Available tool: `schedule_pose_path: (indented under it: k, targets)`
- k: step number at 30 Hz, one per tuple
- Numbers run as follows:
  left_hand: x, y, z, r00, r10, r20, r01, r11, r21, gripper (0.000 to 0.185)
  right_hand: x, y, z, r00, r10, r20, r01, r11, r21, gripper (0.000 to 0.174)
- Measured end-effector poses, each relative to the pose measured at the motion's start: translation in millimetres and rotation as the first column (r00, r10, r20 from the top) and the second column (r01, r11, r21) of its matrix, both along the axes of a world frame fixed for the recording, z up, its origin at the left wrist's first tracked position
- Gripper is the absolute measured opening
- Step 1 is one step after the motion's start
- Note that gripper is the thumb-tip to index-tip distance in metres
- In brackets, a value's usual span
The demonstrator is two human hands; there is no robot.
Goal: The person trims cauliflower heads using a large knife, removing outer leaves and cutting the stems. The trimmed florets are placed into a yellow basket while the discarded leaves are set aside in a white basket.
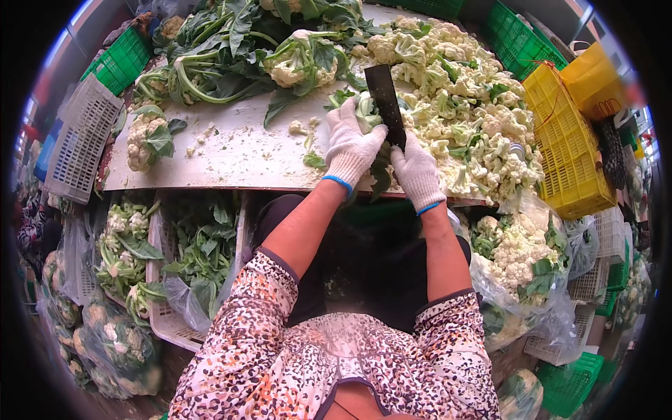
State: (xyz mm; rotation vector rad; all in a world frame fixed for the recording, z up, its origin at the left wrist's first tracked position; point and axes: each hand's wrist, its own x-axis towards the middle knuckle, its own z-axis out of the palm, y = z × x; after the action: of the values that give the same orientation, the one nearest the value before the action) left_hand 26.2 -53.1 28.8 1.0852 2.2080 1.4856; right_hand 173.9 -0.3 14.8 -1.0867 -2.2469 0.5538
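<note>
My left hand, in a white knit glove with a blue cuff edge, grips a piece of cauliflower with green leaves and stalk. My right hand, gloved alike, is closed around the handle end of a dark broad-bladed knife. Its blade points away from me, just right of the cauliflower piece; the handle is mostly hidden. Cut cauliflower florets are heaped to the right. Whole leafy cauliflower heads lie beyond my left hand, and one head lies at the left of the white board.
A yellow plastic crate stands right of the florets. Below the board's edge are a bag of cauliflower at right and a white crate holding leaves at left. A white crate and green crates flank the far left.
</note>
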Motion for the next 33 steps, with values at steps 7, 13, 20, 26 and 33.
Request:
schedule_pose_path:
  k: [7,13,20,26,33]
  targets:
    - [3.3,19.3,9.4,0.999,-0.016,-0.047,0.013,0.997,-0.073,0.080,13.2,52.5,8.7,0.976,0.093,-0.198,-0.183,0.843,-0.506,0.036]
    - [2.1,17.0,0.7,0.992,0.044,-0.120,-0.041,0.999,0.030,0.079,-1.4,42.0,9.8,0.987,0.129,-0.093,-0.128,0.992,0.014,0.028]
    - [-3.8,8.2,-4.5,0.982,0.036,-0.186,-0.035,0.999,0.010,0.083,-4.3,-13.7,68.0,0.925,-0.025,-0.379,0.142,0.948,0.284,0.016]
    - [-4.7,19.2,-9.0,0.979,0.016,-0.205,-0.001,0.997,0.073,0.082,-19.0,9.1,-5.6,0.985,-0.055,0.163,0.042,0.996,0.083,0.021]
    - [-25.4,30.2,-15.0,0.971,-0.066,-0.232,0.089,0.992,0.093,0.076,2.2,54.5,-4.7,0.935,0.100,-0.341,-0.224,0.911,-0.347,0.022]
